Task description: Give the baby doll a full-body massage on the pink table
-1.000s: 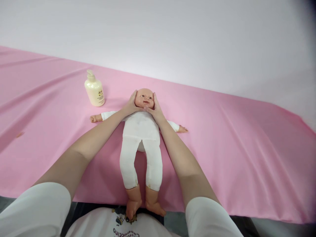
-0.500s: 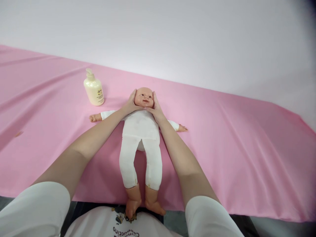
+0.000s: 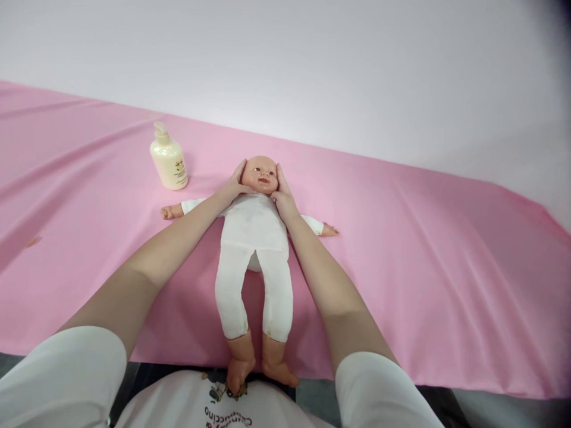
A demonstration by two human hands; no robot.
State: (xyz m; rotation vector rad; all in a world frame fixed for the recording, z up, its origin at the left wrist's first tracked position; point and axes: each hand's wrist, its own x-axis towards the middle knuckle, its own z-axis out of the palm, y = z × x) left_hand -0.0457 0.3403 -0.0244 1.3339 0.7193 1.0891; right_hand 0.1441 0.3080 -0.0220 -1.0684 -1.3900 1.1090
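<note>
1. The doll [image 3: 255, 223] is laid on its back on the tabletop [image 3: 401, 285], near the middle of the view, with its head directed away from the person and its feet directed toward the near edge.
2. The doll's head is held between the 2 hands, 1 at each side.
3. The left hand [image 3: 234, 183] is spread against the head: the fingers are extended upward along the side, and the thumb is laid below the cheek toward the chin.
4. The right hand [image 3: 284, 193] is spread against the opposite side; its fingers are likewise extended upward, and its thumb is set near the chin.
5. The doll's 2 arms are stretched out sideways and are partly covered in view by the person's forearms. Whether contact is made there cannot be told.
6. The doll's trunk, arms and legs are finished in white; the 2 feet are bare and are seen past the near edge, in front of the shirt [image 3: 267, 410].
7. A cream pump bottle [image 3: 169, 165] is stood upright to the left of the head, apart from the left hand. Its label print is too small to be read.
8. The tabletop is covered in pink, with folds at both sides, and is backed by a pale wall [image 3: 285, 71].
</note>
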